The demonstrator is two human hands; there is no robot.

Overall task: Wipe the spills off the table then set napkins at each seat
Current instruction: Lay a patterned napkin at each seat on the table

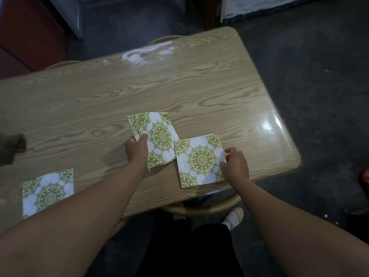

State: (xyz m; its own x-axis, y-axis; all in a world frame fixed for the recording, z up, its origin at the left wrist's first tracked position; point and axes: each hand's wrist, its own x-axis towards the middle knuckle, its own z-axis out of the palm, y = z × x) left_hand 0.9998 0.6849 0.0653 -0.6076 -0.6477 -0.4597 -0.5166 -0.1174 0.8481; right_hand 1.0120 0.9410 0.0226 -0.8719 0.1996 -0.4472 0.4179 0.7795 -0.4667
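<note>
A wood-grain table fills the view. My left hand grips a small stack of green-and-white patterned napkins by its left edge, held just over the table's middle. My right hand pinches the right edge of a single napkin that lies flat near the table's front edge, above a stool. Another napkin lies flat at the front left, partly hidden by my left forearm.
A dark cloth lies at the table's left edge. A round wooden stool sits under the front edge, and two more stool tops peek out beyond the far edge. Glare patches shine on the far side and right corner. Dark floor surrounds the table.
</note>
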